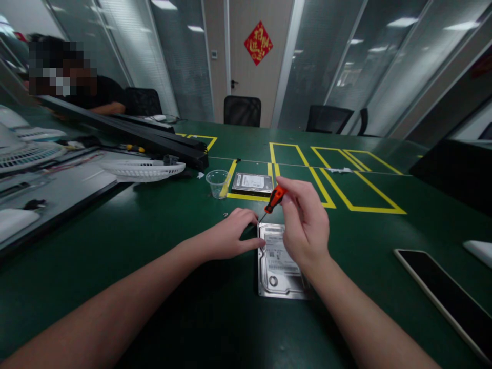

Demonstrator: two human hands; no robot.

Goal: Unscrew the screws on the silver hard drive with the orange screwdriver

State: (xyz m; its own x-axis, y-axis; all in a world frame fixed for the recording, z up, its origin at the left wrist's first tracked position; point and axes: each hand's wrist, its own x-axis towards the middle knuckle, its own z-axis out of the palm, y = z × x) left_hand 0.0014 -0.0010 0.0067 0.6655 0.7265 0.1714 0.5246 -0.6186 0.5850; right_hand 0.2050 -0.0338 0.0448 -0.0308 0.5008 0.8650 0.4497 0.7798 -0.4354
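Note:
A silver hard drive (282, 279) lies label-up on the green table in front of me. My left hand (236, 234) is at its left side, thumb on the top plate and bent fingers at the far left corner, steadying it. In my right hand (307, 225) is an orange-and-black screwdriver (274, 200), fingers wrapped round the handle. The shaft slants down to the left, with its tip at the drive's far left corner. My right hand covers part of the drive's right side. The screw under the tip is too small to make out.
Beyond the drive stand a clear plastic cup (218, 184) and a second hard drive (252, 183) within yellow tape (246, 197). Fan parts (144, 168) and long black bars (154, 134) lie left, near another person (107, 95). A phone (442, 297) is at right.

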